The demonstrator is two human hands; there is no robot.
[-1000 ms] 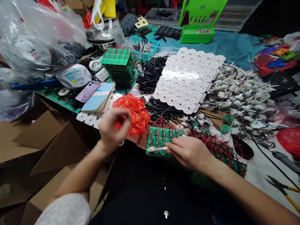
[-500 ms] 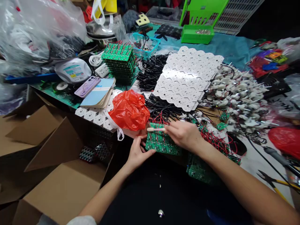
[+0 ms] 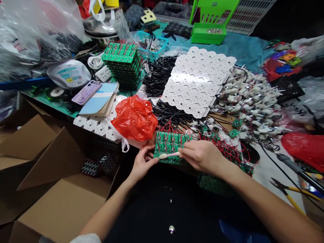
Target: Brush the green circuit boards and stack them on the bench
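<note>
A green circuit board panel point(image 3: 172, 143) with red wires lies at the table's front edge. My left hand point(image 3: 142, 162) grips its left edge, thumb on top near the front corner and fingers partly hidden. In my right hand point(image 3: 199, 153) is a toothbrush point(image 3: 169, 155), its pale head resting over the front-left part of the panel. Beside the panel, to the left, sits a crumpled red plastic bag point(image 3: 135, 118). More wired green boards point(image 3: 215, 184) lie partly under my right forearm.
A stack of green boards point(image 3: 121, 64) stands behind the notebook point(image 3: 98, 99) and purple phone point(image 3: 86, 92). White perforated sheets point(image 3: 198, 81) lie at centre, with a heap of white parts point(image 3: 250, 101) to their right. Pliers point(image 3: 286, 190) lie at right; open cardboard boxes point(image 3: 65, 202) stand at lower left.
My right hand has brought the toothbrush from the panel's back rows toward its front edge. The left hand keeps hold of the panel. The whole view has shifted slightly.
</note>
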